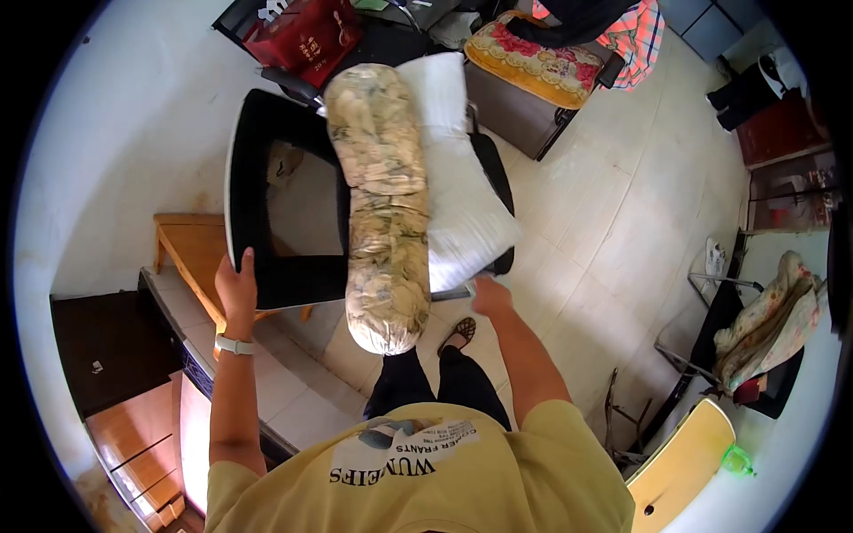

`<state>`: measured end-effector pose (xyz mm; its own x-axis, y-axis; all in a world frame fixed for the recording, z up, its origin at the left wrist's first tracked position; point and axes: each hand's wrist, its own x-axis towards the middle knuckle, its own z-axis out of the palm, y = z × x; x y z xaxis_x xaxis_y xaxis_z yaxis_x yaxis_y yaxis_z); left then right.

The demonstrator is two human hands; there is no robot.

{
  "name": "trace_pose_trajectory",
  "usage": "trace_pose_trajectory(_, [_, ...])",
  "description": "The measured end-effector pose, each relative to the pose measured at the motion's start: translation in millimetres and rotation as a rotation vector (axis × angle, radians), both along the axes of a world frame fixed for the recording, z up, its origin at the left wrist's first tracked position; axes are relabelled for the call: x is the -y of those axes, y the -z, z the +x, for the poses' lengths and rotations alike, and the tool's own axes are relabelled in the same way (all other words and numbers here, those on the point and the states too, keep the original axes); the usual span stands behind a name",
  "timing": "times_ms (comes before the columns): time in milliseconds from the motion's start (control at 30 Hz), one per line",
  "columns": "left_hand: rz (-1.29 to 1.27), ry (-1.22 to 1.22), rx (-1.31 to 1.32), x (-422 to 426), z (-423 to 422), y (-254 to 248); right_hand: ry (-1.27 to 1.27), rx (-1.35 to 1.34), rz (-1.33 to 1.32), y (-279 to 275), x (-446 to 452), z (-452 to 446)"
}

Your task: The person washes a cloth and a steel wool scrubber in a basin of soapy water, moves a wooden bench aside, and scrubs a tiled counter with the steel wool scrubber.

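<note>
A wide black-framed panel (293,282) with a see-through middle is held up in front of me. My left hand (236,289) grips its lower left corner, thumb on top, with a pale band on the wrist. At the lower right edge my right hand (488,296) is closed on the rim; its fingertips are hidden. Across the panel lies a long patterned bolster (386,213), tan and green, with gathered ends. Beside it, partly under it, lies a white quilted pillow (462,204). Neither hand touches the bolster.
Behind the panel at left is a wooden stool (191,244). A red bag (306,40) sits on a black chair at the top. A floral cushion (533,60) lies on another seat. At right are a chair with a crumpled cloth (773,324) and a yellow board (684,466).
</note>
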<state>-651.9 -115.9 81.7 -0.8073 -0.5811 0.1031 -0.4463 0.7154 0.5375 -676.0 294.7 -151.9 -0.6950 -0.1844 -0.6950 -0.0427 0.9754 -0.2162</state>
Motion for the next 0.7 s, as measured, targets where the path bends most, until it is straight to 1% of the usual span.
trace_pose_trajectory(67, [0.034, 0.045, -0.028, -10.3, -13.4, 8.8, 0.09, 0.074, 0.017, -5.2, -10.0, 13.6])
trace_pose_trajectory(100, [0.039, 0.07, -0.051, -13.8, -19.7, 12.5, 0.11, 0.052, 0.015, -1.8, -13.3, 24.1])
trace_pose_trajectory(133, [0.089, 0.09, -0.022, -23.5, -29.1, 4.1, 0.131, 0.028, 0.007, -4.7, -17.1, 32.7])
trace_pose_trajectory(167, [0.064, 0.115, -0.005, -30.4, -35.1, -1.3, 0.138, 0.041, 0.031, -13.6, -23.4, 42.7])
trace_pose_trajectory(200, [0.095, 0.129, -0.02, -36.4, -37.4, -5.9, 0.14, 0.05, 0.053, -27.1, -24.8, 53.4])
trace_pose_trajectory(233, [0.11, 0.175, -0.021, -41.5, -39.4, -3.8, 0.197, 0.039, 0.044, -25.8, -25.2, 66.9])
trace_pose_trajectory(267, [0.136, 0.194, -0.04, -59.8, -45.5, 9.3, 0.255, 0.028, 0.035, -23.6, -43.2, 78.9])
trace_pose_trajectory(300, [0.17, 0.254, -0.024, -106.1, -57.1, -4.6, 0.303, 0.009, 0.029, -19.9, -84.8, 88.2])
trace_pose_trajectory(333, [0.135, 0.347, -0.057, -133.4, -63.7, -2.1, 0.346, -0.006, 0.026, -14.1, -109.0, 99.2])
trace_pose_trajectory(367, [0.169, 0.387, -0.039, -162.2, -73.2, -5.5, 0.399, -0.023, 0.044, -26.0, -122.3, 105.6])
trace_pose_trajectory(400, [0.214, 0.469, -0.113, -200.6, -83.7, -12.0, 0.45, -0.038, 0.057, -45.7, -144.2, 107.8])
trace_pose_trajectory(500, [0.355, 0.57, -0.028, -305.3, -106.6, -40.6, 0.581, -0.032, 0.046, -39.0, -221.9, 129.6])
trace_pose_trajectory(533, [0.352, 0.644, -0.175, -322.9, -112.4, -38.8, 0.609, -0.013, 0.055, -37.5, -230.9, 142.0])
trace_pose_trajectory(567, [0.42, 0.633, -0.121, -379.0, -123.7, -37.9, 0.585, -0.01, 0.052, -15.1, -276.9, 153.0])
trace_pose_trajectory(600, [0.404, 0.695, -0.112, -496.0, -150.9, -9.0, 0.599, -0.232, 0.067, 27.2, -382.8, 155.2])
trace_pose_trajectory(633, [0.417, 0.717, -0.117, -527.7, -163.2, -5.5, 0.61, -0.456, 0.087, 34.9, -402.4, 168.0])
trace_pose_trajectory(667, [0.431, 0.739, -0.125, -537.0, -175.5, -9.8, 0.598, -0.457, 0.088, 25.3, -396.9, 174.3])
trace_pose_trajectory(700, [0.469, 0.756, -0.217, -552.3, -192.1, -6.0, 0.758, -0.455, 0.098, 15.9, -401.2, 179.8])
